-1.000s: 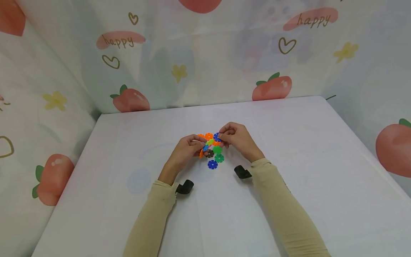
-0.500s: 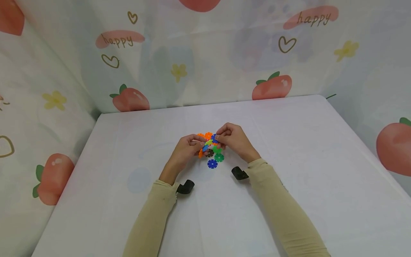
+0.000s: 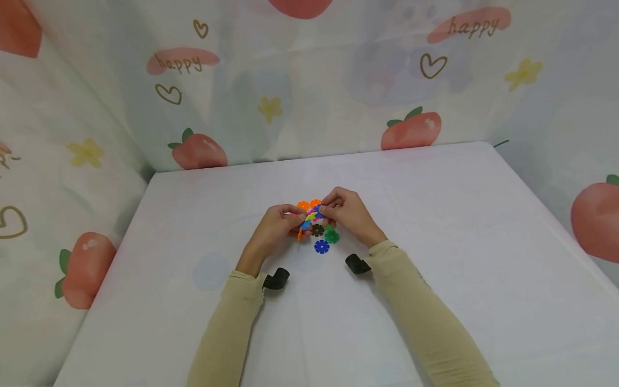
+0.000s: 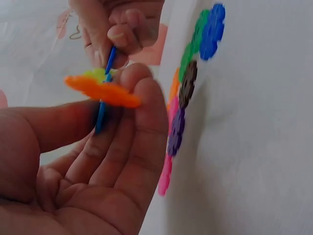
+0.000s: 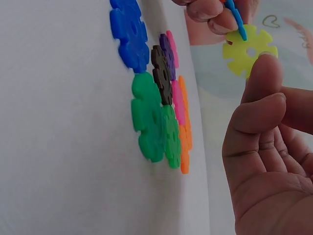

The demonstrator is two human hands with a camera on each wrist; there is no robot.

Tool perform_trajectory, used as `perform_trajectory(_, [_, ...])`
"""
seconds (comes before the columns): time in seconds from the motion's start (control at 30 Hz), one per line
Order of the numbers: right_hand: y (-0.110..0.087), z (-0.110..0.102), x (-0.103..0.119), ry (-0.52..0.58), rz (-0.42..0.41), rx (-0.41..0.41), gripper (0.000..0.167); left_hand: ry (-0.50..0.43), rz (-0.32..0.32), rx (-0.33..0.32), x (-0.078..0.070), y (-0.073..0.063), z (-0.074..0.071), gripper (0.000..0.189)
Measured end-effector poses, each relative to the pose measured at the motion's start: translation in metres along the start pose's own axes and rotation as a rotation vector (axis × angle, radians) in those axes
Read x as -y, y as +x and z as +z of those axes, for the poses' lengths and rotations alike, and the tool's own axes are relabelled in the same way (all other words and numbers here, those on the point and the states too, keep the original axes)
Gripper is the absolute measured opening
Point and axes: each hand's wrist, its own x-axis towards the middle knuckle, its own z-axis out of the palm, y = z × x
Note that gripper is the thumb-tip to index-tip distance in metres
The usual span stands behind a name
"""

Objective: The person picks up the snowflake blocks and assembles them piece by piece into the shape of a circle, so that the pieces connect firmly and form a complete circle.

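My left hand (image 3: 271,231) pinches a light blue notched disc (image 4: 100,117) between thumb and fingers. An orange disc (image 4: 102,93) and a yellow disc (image 5: 238,55) are slotted onto that blue one, forming a small cluster held above the table. My right hand (image 3: 350,216) pinches a dark blue disc (image 4: 111,59) by its edge, right at the yellow disc. In the right wrist view the thumb hides this dark blue piece. Both hands meet over the loose discs.
Flat on the white table (image 3: 145,301) lie loose notched discs: dark blue (image 3: 321,246), green (image 3: 331,236), brown (image 3: 317,230), orange (image 3: 302,205), purple (image 4: 177,133) and pink (image 4: 165,176). Black wrist cameras (image 3: 276,279) stick out from both sleeves. A printed curtain (image 3: 309,80) stands behind the table.
The right hand has moved left with its dark blue disc, up to the cluster. My left hand stays nearly in place, its cluster slightly turned.
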Motion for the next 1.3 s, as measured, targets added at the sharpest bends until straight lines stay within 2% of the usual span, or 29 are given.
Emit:
perform_trajectory(0.17, [0.001, 0.006, -0.001, -0.002, 0.029, 0.045, 0.013, 0.092, 0.012, 0.05, 0.001, -0.002, -0.008, 0.023])
perform_trajectory(0.47, [0.001, 0.015, 0.0, -0.01, 0.04, 0.091, 0.011, 0.245, 0.046, 0.048, 0.002, -0.003, -0.015, 0.027])
perform_trajectory(1.13, [0.001, 0.014, 0.0, 0.008, 0.05, 0.09, 0.014, 0.266, 0.053, 0.095, 0.003, 0.0, -0.014, 0.032])
perform_trajectory(1.3, [0.0, 0.016, 0.002, 0.044, 0.047, 0.107, 0.014, 0.213, 0.056, 0.083, 0.003, -0.001, -0.013, 0.03])
